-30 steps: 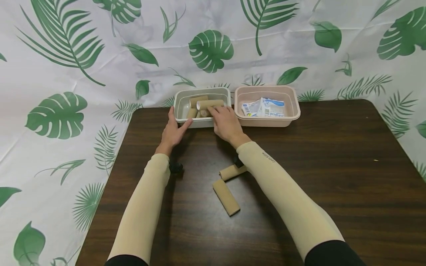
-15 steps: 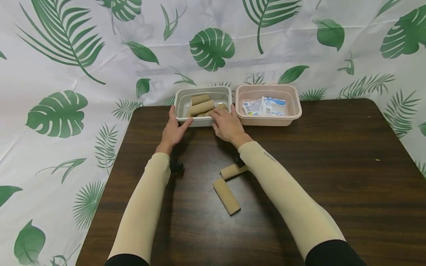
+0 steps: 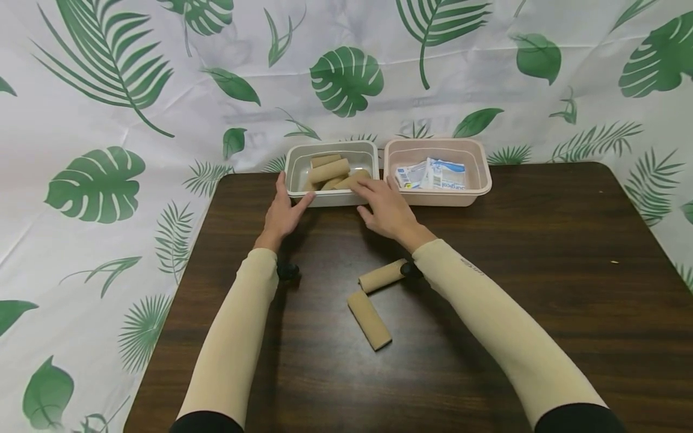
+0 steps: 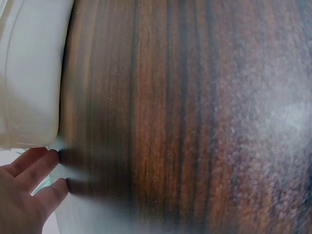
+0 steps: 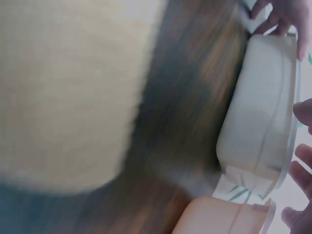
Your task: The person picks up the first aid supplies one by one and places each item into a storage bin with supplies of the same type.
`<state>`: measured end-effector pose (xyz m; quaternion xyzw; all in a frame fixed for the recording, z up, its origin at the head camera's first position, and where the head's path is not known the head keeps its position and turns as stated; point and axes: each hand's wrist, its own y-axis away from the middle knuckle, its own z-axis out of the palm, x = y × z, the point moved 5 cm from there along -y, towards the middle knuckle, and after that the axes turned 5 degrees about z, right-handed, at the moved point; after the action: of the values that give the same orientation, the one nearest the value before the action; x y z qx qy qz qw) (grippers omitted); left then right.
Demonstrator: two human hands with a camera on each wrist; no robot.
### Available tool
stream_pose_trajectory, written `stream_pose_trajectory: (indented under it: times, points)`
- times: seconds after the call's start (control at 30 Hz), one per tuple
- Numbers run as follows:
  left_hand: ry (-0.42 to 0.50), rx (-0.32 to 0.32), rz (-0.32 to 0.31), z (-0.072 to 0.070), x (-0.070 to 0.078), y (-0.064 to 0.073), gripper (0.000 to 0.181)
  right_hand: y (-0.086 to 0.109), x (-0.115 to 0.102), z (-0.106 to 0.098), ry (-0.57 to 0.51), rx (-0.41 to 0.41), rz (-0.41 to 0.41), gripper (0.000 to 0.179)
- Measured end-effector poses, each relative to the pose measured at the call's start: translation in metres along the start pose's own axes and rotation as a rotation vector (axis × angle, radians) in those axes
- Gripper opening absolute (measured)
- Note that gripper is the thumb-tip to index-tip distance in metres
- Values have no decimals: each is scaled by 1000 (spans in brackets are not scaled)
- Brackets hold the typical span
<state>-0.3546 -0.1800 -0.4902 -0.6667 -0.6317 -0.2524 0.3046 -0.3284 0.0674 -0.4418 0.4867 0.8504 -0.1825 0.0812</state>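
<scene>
My left hand (image 3: 278,216) rests at the left end of a grey plastic bin (image 3: 335,200), thumb at the front rim and extended fingers along the end wall. Several brown cardboard tubes (image 3: 329,171) lie piled inside the bin. In the left wrist view the fingertips of that hand (image 4: 29,187) touch the bin's corner. My right hand (image 3: 390,210), fingers loosely spread and holding nothing, hovers around the bin's front right corner. Its fingers (image 5: 304,156) show beside the rim in the right wrist view. Below it on the table lie two more tubes, one angled (image 3: 381,276) and one nearer (image 3: 370,320).
A pink bin (image 3: 433,198) stands right beside the grey one, holding white-and-blue packets (image 3: 445,174) with partly readable print. The dark wood table (image 3: 541,270) meets a leaf-printed cloth (image 3: 346,126) behind. A blurred beige shape (image 5: 73,87) covers much of the right wrist view.
My right hand has drawn out of the grey bin toward the right and slightly back. The tubes inside have shifted and settled lower. My left hand has stayed at the bin's left end.
</scene>
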Motion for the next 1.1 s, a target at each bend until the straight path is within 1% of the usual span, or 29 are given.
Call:
stream_pose_trajectory:
  times: [0.17,0.23,0.33,0.47,0.53,0.67,0.73,0.9,1.1]
  points:
    - [-2,-2,4,0,2,1,101,24,1,-8,-58,33,-69,45]
    - [-3,-4,4,0,2,1,101,36,2,-11,-90,20,-84,43]
    - [-5,-5,3,0,2,1,101,55,5,-12,-140,-46,-89,41]
    - [-4,-2,0,0,1,1,102,81,6,-9,-182,-176,-77,40]
    - [-3,0,-1,0,1,1,102,93,6,-6,-190,-231,-85,41]
    - [-7,-1,-2,0,0,2,101,113,5,0,-211,-303,-102,41]
    - [-9,-4,-4,0,-1,2,100,121,5,2,-222,-324,-100,41]
    - [-9,-6,0,1,-1,2,101,136,4,4,-227,-347,-107,40]
    - [-8,-6,6,0,1,2,102,144,4,8,-249,-329,-135,43]
